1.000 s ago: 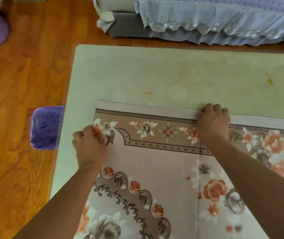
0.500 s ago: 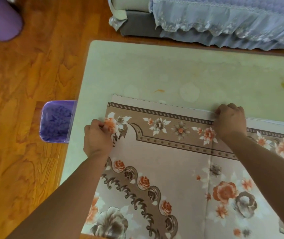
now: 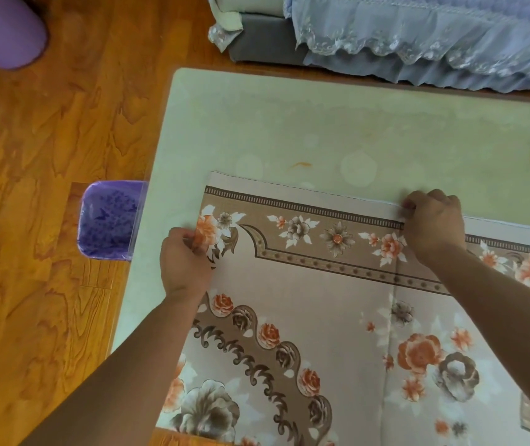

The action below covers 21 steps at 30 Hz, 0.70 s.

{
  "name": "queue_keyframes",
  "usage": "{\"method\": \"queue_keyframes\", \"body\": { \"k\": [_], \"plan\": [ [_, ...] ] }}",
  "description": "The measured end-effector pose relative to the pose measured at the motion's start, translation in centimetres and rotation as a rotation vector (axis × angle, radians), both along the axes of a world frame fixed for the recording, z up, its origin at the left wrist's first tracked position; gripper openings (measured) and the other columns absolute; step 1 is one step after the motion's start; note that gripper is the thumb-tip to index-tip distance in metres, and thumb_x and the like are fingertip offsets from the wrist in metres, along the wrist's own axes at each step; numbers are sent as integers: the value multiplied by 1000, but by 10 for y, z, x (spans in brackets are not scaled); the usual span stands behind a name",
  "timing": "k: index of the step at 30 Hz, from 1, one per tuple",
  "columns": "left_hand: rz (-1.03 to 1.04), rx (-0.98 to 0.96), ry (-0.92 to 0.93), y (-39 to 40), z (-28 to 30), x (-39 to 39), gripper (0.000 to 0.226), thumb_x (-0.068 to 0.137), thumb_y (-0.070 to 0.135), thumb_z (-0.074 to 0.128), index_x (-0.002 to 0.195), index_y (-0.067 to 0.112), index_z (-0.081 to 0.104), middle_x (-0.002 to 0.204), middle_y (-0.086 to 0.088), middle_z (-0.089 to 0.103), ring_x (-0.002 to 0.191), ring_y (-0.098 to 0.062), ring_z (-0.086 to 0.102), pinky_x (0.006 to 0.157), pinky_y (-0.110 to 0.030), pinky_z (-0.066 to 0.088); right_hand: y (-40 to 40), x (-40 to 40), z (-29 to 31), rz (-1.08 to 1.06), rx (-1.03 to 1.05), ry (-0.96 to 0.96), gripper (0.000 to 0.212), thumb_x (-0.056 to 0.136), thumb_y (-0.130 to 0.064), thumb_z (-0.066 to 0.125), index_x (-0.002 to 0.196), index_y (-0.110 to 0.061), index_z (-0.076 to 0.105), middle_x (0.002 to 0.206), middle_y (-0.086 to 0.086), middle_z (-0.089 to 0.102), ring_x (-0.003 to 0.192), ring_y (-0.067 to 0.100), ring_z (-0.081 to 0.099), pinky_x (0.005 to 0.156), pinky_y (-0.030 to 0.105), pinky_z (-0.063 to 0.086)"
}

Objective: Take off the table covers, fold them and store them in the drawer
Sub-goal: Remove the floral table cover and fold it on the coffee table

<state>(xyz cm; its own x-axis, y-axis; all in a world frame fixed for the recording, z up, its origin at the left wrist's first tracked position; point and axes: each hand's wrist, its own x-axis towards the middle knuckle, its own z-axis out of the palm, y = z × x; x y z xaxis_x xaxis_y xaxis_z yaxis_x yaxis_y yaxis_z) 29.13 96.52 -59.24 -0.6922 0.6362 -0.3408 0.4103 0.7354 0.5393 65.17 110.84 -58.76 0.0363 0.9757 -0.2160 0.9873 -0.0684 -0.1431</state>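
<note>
Two bare forearms reach in from the near edge over a floral table cover (image 3: 305, 300), a beige cloth printed with orange and grey-brown roses, scrolls and a dotted brown border. It lies flat on the surface (image 3: 353, 123), with its near part running out of view at the bottom and its right part out of view at the right. A lengthwise crease runs up the cloth toward the right hand.

The left hand (image 3: 185, 262) sits at the cover's left edge, just below the far-left corner. Its fingers (image 3: 193, 241) are curled and pinch the cloth's edge beside an orange rose, and the edge looks slightly raised there. The right hand (image 3: 434, 225) is farther away, on the cover's far hem. Its fingers (image 3: 413, 206) are curled over the stitched edge and pinch it where the crease meets the hem. Between the two hands the far-left corner of the cover lies flat, with a dashed line of stitching along the hem.

Beyond the hem the surface is bare pale green, with faint round marks, a small orange streak near the middle and a yellowish spot toward the right.

To the left, just beside the surface's edge, a purple bin (image 3: 109, 220) with a patterned liner stands on the wooden floor (image 3: 48, 140), whose orange-brown boards fill the left side. In the far-left corner is a rounded purple object (image 3: 3, 30); what it is cannot be told. At the far side stands a grey sofa base (image 3: 263, 43) draped with a blue-grey lace-trimmed cover (image 3: 418, 37).
</note>
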Motion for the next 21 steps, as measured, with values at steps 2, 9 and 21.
{"method": "queue_keyframes", "body": {
  "k": [2, 9, 21],
  "plan": [
    [-14, -18, -49, -1, 7, -4, 21, 96, 5, 63, 104, 23, 55, 100, 1, 65, 93, -19, 60, 83, -27, 46, 0, -3, 1, -7, -5, 8, 35, 87, 10, 46, 110, -3, 69, 102, 23, 58, 104, 42, 45, 81, 45, 43],
    [-192, -67, -37, -7, 11, -9, 50, 93, 0, 63, 134, 26, 53, 117, -5, 65, 112, -26, 61, 100, -41, 52, -3, -2, 1, 10, 11, -14, 33, 84, 12, 48, 106, 0, 69, 98, 24, 59, 100, 42, 47, 80, 47, 45],
    [-617, -353, 460, 8, 28, 17, 66, 92, 19, 57, 151, 24, 29, 137, -18, 39, 126, -38, 42, 103, -49, 45, 5, 6, -4, 71, 28, -52, 21, 79, 5, 67, 97, -3, 74, 93, 22, 65, 93, 42, 54, 80, 44, 44]
  ]
}}
